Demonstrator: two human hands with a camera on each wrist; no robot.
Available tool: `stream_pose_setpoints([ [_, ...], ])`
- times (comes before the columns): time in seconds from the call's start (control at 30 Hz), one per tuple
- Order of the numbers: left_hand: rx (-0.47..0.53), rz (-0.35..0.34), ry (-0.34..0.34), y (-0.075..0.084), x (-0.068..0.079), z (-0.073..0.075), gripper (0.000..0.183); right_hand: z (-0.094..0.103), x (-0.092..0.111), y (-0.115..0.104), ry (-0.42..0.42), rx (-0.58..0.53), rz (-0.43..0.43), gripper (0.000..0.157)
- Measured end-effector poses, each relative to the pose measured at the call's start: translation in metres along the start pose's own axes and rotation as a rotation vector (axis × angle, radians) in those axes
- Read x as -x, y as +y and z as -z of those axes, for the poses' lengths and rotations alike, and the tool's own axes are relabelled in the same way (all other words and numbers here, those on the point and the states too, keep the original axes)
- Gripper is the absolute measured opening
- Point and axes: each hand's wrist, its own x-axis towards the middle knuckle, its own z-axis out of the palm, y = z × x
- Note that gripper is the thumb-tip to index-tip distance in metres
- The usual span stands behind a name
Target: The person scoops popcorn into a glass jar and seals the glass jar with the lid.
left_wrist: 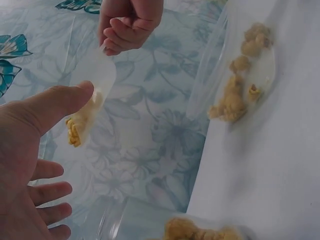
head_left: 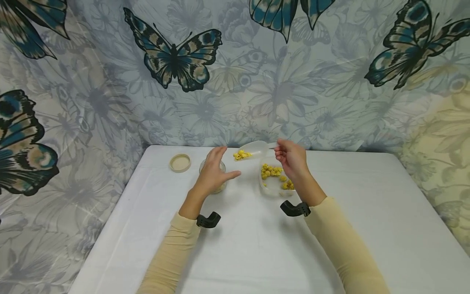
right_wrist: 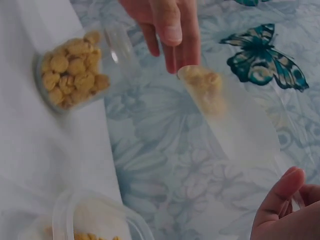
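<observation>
My right hand (head_left: 295, 159) pinches the thin handle of a translucent plastic scoop (head_left: 259, 148), held above the table. Yellow popcorn-like pieces (head_left: 242, 155) lie at the scoop's front end, which points toward my left hand (head_left: 213, 173). That hand is spread, thumb apart from the straight fingers, beside a clear glass jar (right_wrist: 117, 47); whether it touches the jar I cannot tell. Similar popcorn pieces (right_wrist: 75, 75) fill the jar's lower part. Below my right hand stands a clear plastic container (head_left: 271, 192) with more yellow pieces, partly hidden by that hand.
A round, pale-rimmed lid (head_left: 180, 163) lies left of the jar on the white-covered table (head_left: 249, 245). Behind the table hangs a butterfly-patterned cloth (head_left: 235, 102). Each wrist wears a black camera mount.
</observation>
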Motion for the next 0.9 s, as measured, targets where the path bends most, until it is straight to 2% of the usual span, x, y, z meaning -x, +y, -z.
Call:
stream_pose_setpoints([
  [0.2,0.005,0.023,0.007,-0.008,0.003,0.006,0.094,-0.013,-0.004,0.008,0.007,0.024,-0.004,0.010],
  [0.5,0.007,0.095,0.008,-0.035,0.012,0.016,0.094,-0.030,-0.004,0.023,-0.011,0.044,-0.037,0.008],
  [0.9,0.067,0.178,0.013,-0.058,0.019,0.017,0.101,-0.043,-0.002,0.031,-0.031,0.126,-0.009,0.008],
])
